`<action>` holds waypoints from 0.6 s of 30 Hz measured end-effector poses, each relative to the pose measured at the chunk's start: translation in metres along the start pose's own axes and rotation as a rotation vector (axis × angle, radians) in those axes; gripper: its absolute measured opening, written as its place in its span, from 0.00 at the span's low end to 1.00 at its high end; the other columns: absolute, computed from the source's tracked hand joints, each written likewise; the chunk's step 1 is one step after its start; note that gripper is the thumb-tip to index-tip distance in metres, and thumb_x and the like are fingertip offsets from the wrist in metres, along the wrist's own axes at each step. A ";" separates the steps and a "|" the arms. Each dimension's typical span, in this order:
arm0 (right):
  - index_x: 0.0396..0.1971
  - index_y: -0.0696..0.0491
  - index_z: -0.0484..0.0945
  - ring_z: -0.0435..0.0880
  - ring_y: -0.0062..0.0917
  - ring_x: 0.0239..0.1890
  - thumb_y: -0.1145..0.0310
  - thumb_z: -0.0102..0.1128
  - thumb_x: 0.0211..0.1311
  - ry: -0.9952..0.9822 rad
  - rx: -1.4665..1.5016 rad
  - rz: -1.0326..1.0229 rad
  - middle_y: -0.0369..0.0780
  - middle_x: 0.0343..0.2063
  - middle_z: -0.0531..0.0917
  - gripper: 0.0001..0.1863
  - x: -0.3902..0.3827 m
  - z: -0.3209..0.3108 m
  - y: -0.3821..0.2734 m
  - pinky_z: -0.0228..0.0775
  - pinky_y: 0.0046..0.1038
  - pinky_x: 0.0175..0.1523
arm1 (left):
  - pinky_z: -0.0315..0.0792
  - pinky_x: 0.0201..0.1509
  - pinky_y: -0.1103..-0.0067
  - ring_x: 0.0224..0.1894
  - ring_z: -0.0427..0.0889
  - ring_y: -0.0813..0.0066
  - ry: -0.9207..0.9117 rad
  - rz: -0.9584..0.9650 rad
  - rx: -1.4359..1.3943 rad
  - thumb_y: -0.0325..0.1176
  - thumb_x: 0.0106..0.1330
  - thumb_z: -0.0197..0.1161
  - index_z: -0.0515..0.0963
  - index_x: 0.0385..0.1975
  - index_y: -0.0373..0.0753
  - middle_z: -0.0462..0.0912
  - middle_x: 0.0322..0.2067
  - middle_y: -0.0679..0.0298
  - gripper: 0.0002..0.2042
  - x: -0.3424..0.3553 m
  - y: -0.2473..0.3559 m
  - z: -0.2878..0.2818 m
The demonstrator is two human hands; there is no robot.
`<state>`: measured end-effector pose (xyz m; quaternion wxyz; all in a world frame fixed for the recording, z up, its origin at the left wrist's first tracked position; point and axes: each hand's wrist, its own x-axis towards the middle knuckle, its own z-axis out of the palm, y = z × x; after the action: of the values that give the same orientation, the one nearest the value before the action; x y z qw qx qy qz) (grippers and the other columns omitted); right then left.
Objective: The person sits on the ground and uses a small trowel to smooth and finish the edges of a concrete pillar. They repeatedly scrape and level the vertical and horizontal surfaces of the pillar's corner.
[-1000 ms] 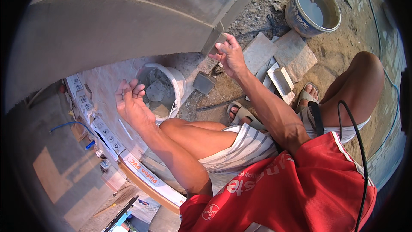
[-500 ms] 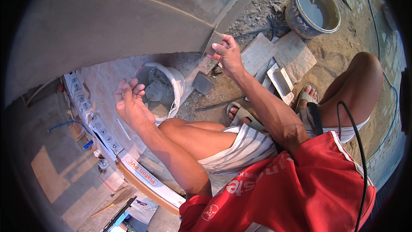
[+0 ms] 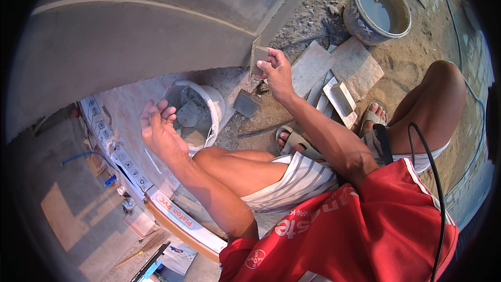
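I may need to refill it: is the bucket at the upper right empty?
Not empty: the bucket holds greyish liquid, its flat surface showing through the open top. How deep it goes, I cannot tell.

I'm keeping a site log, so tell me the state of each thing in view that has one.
Left hand: empty, fingers loosely curled.
Right hand: closed on ribbed piece.
Ribbed piece: held near a corner of the grey wall.
White bucket: open, partly filled with grey mix.
Upper-right bucket: open, holding cloudy liquid.
Flat slabs: overlapping on the ground.
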<state>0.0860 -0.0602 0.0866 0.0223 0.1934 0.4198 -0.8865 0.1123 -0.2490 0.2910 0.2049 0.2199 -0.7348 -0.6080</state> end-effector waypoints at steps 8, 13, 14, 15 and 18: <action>0.63 0.57 0.64 0.77 0.17 0.41 0.73 0.52 0.65 0.020 -0.156 0.064 0.36 0.46 0.78 0.26 -0.030 -0.017 -0.003 0.71 0.22 0.41 | 0.72 0.36 0.81 0.31 0.78 0.73 -0.015 -0.007 -0.023 0.30 0.67 0.57 0.69 0.49 0.25 0.81 0.34 0.53 0.16 -0.002 0.005 0.009; 0.62 0.58 0.66 0.76 0.15 0.38 0.71 0.50 0.67 -0.040 -0.123 -0.011 0.37 0.45 0.81 0.24 0.017 -0.054 -0.068 0.68 0.20 0.38 | 0.71 0.36 0.81 0.31 0.78 0.73 -0.024 -0.008 -0.058 0.30 0.68 0.57 0.71 0.48 0.26 0.80 0.35 0.53 0.14 0.000 0.010 0.018; 0.61 0.58 0.69 0.76 0.15 0.38 0.71 0.50 0.67 -0.055 -0.163 0.032 0.36 0.44 0.81 0.22 0.023 -0.056 -0.077 0.69 0.20 0.40 | 0.71 0.37 0.81 0.31 0.78 0.73 -0.024 -0.011 -0.066 0.30 0.68 0.57 0.71 0.48 0.26 0.80 0.35 0.53 0.14 0.000 0.010 0.020; 0.60 0.58 0.70 0.76 0.16 0.39 0.71 0.50 0.67 -0.064 -0.192 0.037 0.36 0.44 0.81 0.22 0.028 -0.055 -0.080 0.68 0.20 0.42 | 0.71 0.37 0.81 0.31 0.78 0.74 -0.025 -0.014 -0.073 0.29 0.68 0.57 0.71 0.48 0.26 0.80 0.35 0.53 0.14 0.000 0.011 0.021; 0.57 0.58 0.73 0.76 0.16 0.40 0.71 0.50 0.67 -0.108 -0.283 0.048 0.36 0.44 0.81 0.20 0.039 -0.052 -0.087 0.68 0.20 0.46 | 0.71 0.37 0.81 0.31 0.78 0.74 -0.035 -0.016 -0.071 0.29 0.68 0.57 0.71 0.47 0.26 0.80 0.35 0.53 0.14 0.001 0.012 0.023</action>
<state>0.0495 0.0401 0.1070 0.0933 0.1505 0.5341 -0.8267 0.0978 -0.2289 0.2984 0.1947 0.2076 -0.7143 -0.6393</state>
